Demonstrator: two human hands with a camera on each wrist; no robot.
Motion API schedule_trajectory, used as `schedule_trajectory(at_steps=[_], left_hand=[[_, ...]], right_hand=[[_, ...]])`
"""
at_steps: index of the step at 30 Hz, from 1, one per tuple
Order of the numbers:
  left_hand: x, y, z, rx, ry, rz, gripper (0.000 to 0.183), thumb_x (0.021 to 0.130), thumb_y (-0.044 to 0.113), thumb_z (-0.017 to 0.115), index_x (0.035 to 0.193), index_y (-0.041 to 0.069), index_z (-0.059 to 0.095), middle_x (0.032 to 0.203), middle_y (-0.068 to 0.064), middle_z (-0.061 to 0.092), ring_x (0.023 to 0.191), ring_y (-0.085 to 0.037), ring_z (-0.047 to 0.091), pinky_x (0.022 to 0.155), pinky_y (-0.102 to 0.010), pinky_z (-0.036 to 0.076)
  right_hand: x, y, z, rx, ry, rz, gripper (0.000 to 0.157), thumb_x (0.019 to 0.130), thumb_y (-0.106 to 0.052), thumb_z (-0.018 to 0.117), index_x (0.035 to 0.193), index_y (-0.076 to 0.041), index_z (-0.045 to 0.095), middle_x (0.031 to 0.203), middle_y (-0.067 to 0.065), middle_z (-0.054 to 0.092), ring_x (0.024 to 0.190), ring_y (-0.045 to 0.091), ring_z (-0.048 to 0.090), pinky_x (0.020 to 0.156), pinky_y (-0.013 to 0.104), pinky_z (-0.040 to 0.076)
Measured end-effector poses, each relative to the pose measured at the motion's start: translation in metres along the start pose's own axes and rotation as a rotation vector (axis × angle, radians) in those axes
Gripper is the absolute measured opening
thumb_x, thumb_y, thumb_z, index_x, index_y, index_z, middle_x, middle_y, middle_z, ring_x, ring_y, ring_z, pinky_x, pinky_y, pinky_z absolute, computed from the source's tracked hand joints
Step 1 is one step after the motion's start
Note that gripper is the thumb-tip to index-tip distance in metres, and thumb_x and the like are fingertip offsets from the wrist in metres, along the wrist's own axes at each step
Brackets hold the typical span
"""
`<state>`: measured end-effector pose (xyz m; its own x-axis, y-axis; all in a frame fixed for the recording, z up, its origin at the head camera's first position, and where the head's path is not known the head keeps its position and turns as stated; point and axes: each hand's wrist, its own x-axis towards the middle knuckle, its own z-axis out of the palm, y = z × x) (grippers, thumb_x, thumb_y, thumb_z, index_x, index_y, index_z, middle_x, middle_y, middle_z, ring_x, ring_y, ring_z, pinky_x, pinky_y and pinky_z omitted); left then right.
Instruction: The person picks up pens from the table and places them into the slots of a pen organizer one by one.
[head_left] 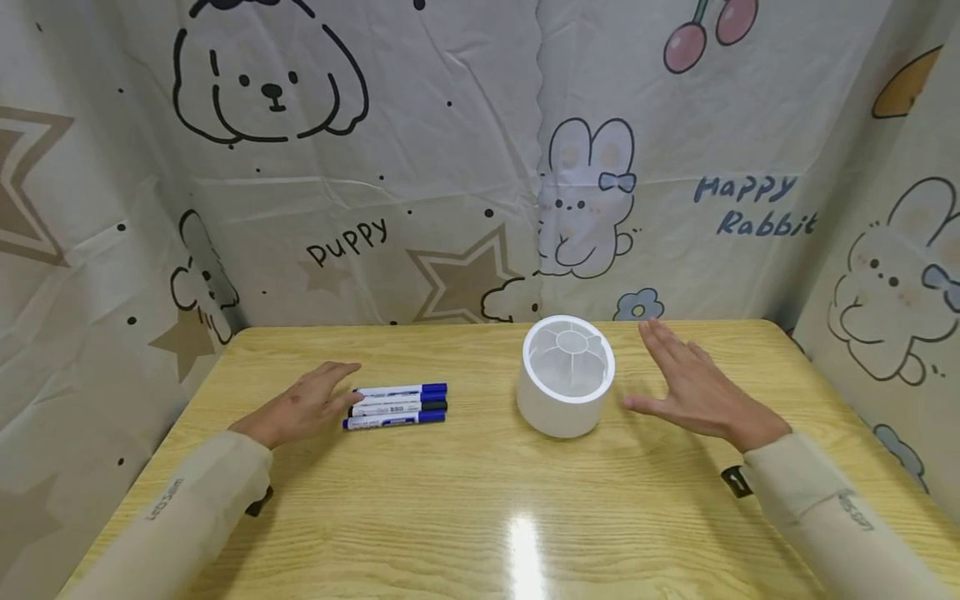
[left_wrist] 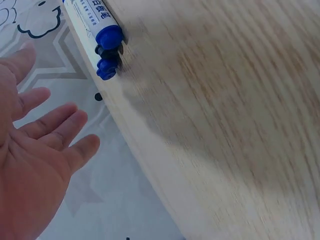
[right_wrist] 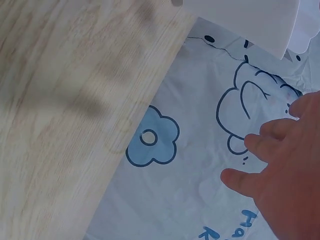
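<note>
Several whiteboard markers (head_left: 393, 421) lie side by side on the wooden table, most with blue caps and one with a black cap. My left hand (head_left: 300, 408) is at their left ends, its fingers loosely spread and holding nothing. In the left wrist view a marker (left_wrist: 97, 20) shows apart from the fingers. To the right of the markers stands a white round pen holder (head_left: 558, 414), upright, with dividers and a ring in its middle. Beside it my right hand (head_left: 697, 387) is held with fingers extended and thumb apart, grasping nothing. The holder's wall (right_wrist: 245, 20) appears at the top of the right wrist view.
The light wooden table (head_left: 420, 508) has rounded far corners. A printed curtain (head_left: 450, 167) with puppy, rabbit and star drawings hangs behind it and along both sides. Dark wrist straps (head_left: 737, 481) show under the sleeves.
</note>
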<state>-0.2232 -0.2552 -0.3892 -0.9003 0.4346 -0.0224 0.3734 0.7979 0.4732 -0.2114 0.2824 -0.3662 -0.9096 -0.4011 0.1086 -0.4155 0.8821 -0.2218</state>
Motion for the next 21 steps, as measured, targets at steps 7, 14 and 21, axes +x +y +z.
schedule_trajectory(at_steps=[7, 14, 21], left_hand=[[0.008, -0.005, 0.001, -0.003, 0.026, -0.035, 0.052, 0.105, 0.026, 0.056, 0.146, -0.004, 0.044, 0.145, -0.028, 0.045, 0.136, -0.048, 0.037, 0.108, -0.064, 0.034], [0.015, -0.008, 0.002, -0.03, 0.024, -0.046, 0.041, 0.105, 0.015, 0.055, 0.14, -0.005, 0.051, 0.138, -0.027, 0.051, 0.127, -0.045, 0.047, 0.103, -0.061, 0.041], [0.021, -0.01, 0.002, -0.101, 0.003, -0.11, 0.036, 0.104, 0.012, 0.054, 0.138, -0.002, 0.055, 0.14, -0.025, 0.051, 0.129, -0.044, 0.047, 0.102, -0.06, 0.042]], right_hand=[[0.004, 0.0, 0.004, 0.025, 0.015, -0.008, 0.11, 0.089, -0.054, 0.069, 0.16, -0.003, 0.002, 0.165, 0.022, 0.005, 0.148, 0.044, 0.014, 0.115, 0.066, 0.015], [0.01, -0.001, 0.006, 0.132, 0.027, -0.022, 0.112, 0.088, -0.052, 0.073, 0.161, -0.009, -0.001, 0.165, 0.019, 0.006, 0.147, 0.046, 0.017, 0.113, 0.067, 0.02], [0.014, -0.003, 0.008, 0.188, 0.03, -0.03, 0.114, 0.086, -0.049, 0.076, 0.161, -0.01, 0.0, 0.164, 0.021, 0.008, 0.147, 0.047, 0.016, 0.113, 0.067, 0.019]])
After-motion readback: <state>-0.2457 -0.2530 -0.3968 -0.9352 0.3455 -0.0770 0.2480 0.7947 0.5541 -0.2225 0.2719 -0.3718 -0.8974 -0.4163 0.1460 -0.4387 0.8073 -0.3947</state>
